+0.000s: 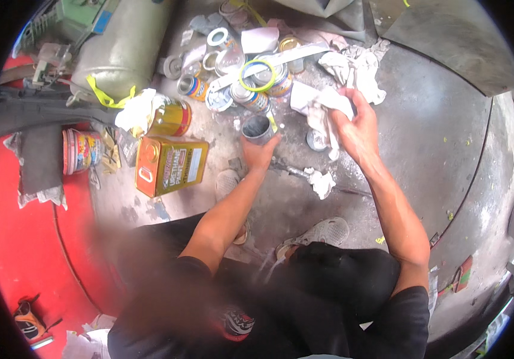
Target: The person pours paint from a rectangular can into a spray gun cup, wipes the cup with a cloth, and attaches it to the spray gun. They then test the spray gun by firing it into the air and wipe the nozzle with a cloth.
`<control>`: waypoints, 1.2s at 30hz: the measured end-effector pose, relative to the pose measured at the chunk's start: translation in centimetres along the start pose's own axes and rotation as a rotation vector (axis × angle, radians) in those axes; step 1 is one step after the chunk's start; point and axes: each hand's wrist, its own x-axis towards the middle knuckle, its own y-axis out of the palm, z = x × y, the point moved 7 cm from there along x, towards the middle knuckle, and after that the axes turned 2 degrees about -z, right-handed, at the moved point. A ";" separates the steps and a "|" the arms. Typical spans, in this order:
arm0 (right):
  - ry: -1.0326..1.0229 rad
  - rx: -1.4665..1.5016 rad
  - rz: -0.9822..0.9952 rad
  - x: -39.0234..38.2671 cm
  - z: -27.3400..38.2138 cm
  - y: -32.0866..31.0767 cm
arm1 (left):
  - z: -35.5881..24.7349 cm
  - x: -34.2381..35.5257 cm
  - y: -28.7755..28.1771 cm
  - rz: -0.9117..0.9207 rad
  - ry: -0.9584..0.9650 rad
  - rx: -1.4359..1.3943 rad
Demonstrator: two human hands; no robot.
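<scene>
Left grip (pixel 258 154) around grey cup (pixel 257 128).

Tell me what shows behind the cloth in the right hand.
Behind the cloth, part of a round grey thing shows; the cloth covers the rest, leaving its kind unclear.

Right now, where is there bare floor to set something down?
The grey floor right of the right hand is largely bare, bordered upper left by crumpled white cloth. Beyond the left hand, cans and a yellow ring crowd it.
</scene>
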 end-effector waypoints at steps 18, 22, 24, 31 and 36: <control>-0.675 -0.686 -0.292 -8.5 17.8 -12.2 | -33.7 -10.8 3.7 0.805 1.388 -0.022; -0.592 -0.908 0.073 -9.1 15.6 -7.1 | -32.6 -10.5 5.0 0.828 1.385 -0.074; -0.542 -1.109 0.219 -9.9 15.9 -6.7 | -31.9 -10.4 5.7 0.814 1.395 -0.121; -0.237 -1.568 0.604 -9.2 11.9 -7.1 | -31.6 -14.0 5.2 0.844 1.580 -0.104; 0.032 -1.586 0.639 -8.5 8.4 -7.3 | -30.9 -16.1 5.3 0.877 1.586 -0.098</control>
